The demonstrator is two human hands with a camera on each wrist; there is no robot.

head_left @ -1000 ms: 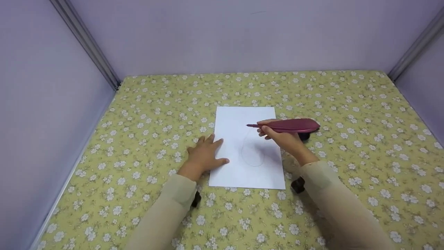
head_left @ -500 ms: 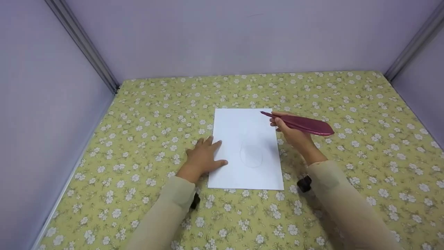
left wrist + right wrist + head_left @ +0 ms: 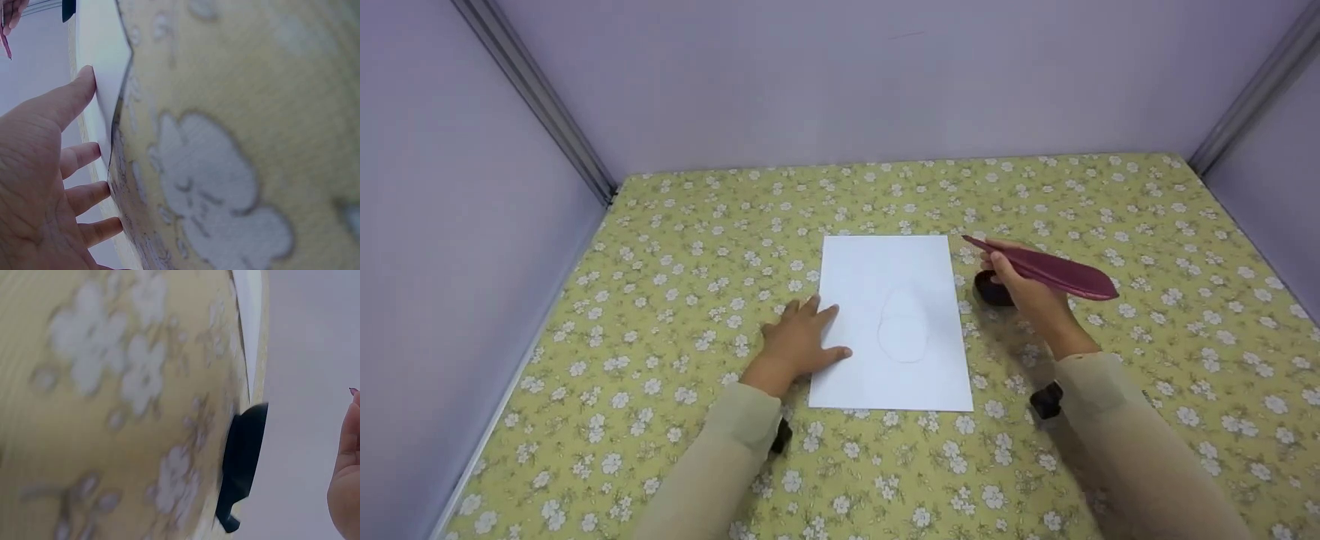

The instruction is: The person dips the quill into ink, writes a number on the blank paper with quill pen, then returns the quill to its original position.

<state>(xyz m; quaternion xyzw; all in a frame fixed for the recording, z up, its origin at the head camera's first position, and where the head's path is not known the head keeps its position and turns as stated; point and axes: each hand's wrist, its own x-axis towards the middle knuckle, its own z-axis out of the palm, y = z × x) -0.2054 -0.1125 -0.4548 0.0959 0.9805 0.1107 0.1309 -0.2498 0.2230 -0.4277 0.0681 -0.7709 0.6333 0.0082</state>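
My left hand (image 3: 799, 341) lies with its fingers spread over the left edge of a white sheet of paper (image 3: 855, 382). The left wrist view shows the thumb and fingertips (image 3: 84, 84) at the paper's edge. A thin drawn outline, egg-shaped with a faint line across it, is on the sheet. Between thumb and fingers my right hand (image 3: 1027, 289) pinches a maroon feather quill pen (image 3: 1065, 274), just right of the sheet. Its tip points up and left, past the sheet's right edge. Only part of the right hand (image 3: 346, 478) shows in the right wrist view.
A small black dish-like container (image 3: 991, 291) stands on the table beside the paper, partly behind my right hand. A flowered yellow cloth (image 3: 660, 262) covers the table. Pale lilac panels (image 3: 810, 82) rise at the back and both sides.
My right hand has moved right with the quill pen, from above the drawing to beyond the paper's edge, uncovering the drawn outline. The left hand stays on the sheet.
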